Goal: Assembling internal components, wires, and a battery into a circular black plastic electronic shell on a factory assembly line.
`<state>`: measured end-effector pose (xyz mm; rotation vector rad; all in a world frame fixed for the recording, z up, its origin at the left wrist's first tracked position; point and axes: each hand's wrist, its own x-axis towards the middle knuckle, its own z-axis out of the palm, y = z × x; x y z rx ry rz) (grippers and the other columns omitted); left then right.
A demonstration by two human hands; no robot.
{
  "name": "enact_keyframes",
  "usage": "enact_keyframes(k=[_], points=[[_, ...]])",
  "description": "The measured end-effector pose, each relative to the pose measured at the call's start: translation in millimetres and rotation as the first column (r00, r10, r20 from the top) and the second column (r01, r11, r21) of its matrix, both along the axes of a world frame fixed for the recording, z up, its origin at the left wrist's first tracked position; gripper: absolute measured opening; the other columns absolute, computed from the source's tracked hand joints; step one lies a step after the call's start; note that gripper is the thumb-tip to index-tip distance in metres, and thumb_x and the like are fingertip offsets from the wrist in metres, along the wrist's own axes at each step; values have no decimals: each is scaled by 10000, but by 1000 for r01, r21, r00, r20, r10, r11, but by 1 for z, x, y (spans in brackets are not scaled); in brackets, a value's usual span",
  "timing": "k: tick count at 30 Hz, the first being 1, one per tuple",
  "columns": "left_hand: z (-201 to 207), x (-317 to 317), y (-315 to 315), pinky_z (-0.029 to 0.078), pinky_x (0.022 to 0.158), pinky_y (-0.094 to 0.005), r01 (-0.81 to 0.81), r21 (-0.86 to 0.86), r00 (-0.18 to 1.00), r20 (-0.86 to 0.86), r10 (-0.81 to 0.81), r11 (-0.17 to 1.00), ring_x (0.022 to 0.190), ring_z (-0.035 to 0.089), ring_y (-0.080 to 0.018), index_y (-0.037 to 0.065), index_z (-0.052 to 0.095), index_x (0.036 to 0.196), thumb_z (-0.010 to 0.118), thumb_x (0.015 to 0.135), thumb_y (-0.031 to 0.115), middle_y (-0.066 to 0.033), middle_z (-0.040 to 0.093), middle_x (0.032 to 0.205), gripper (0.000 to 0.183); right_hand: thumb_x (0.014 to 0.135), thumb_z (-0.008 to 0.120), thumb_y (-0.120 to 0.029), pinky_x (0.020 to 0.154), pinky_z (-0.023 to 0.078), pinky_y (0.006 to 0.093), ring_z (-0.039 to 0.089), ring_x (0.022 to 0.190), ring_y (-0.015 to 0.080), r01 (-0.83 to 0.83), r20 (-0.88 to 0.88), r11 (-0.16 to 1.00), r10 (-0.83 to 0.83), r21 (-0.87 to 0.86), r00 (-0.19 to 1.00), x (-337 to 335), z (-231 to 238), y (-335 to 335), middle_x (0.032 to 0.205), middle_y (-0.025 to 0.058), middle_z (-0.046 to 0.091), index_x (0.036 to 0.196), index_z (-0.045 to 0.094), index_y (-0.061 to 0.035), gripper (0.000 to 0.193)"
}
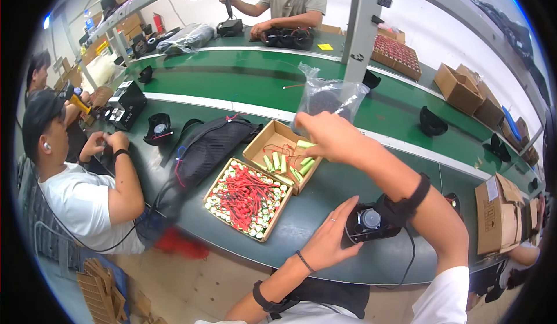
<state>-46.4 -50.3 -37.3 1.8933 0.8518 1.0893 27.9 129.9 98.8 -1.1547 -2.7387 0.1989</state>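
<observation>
My left hand is closed on the side of a black housing with a round grey speaker in it, which rests on the near bench edge. My right hand is held out over the far right side of an open cardboard box, its thumb and forefinger apart. Inside lie several green-wrapped battery packs with red and black leads. Just behind the right hand stands a clear plastic bag with dark contents; whether the fingers touch it is hidden.
Left of the housing, a shallow carton holds many batteries with red leads. A black mesh bag lies beyond it. A green conveyor runs behind, with black shells on it. Co-workers sit at left and across; a carton stands at right.
</observation>
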Motion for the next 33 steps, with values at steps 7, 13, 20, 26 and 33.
enact_keyframes(k=[7,13,20,26,33], points=[[3,-2,0,391,1212,-454,-33,-35,998,-50,31,999,1480,428,-403,-8,252,1626,855,824,165,-253,385,1608,1019,920,805,-177,733,546,357,715,848,206,28,-561,960,-187,-279,806,74,30,-74,958,118,737,1198,693,-23,337],[1,1,-2,490,1122,-429,-21,-76,1000,-9,21,997,1379,555,-358,-13,311,1610,884,768,111,-241,488,1534,1025,923,775,17,924,605,311,743,1034,172,24,-798,886,-428,-462,424,135,-29,-184,1076,127,746,1178,690,55,272],[13,8,-4,475,1126,-440,0,26,1000,-23,0,1000,1355,554,-420,-43,360,1601,841,724,72,-284,472,1515,1006,840,836,54,779,646,332,790,947,250,203,-898,962,-247,-183,363,142,-108,-218,1058,173,779,1050,735,48,233],[8,8,-4,473,1134,-440,3,116,998,-69,5,993,1371,557,-392,-34,375,1600,865,685,68,-259,493,1533,1044,763,872,48,718,640,324,771,854,264,248,-852,969,-138,-11,505,139,-113,-216,1016,142,788,976,778,26,233],[0,8,1,491,1125,-456,20,114,1000,-25,-17,993,1355,581,-395,-29,388,1602,973,661,146,-272,511,1523,1122,720,874,30,737,639,332,760,856,259,194,-811,977,-40,92,584,145,-115,-208,1042,132,788,999,792,9,292]])
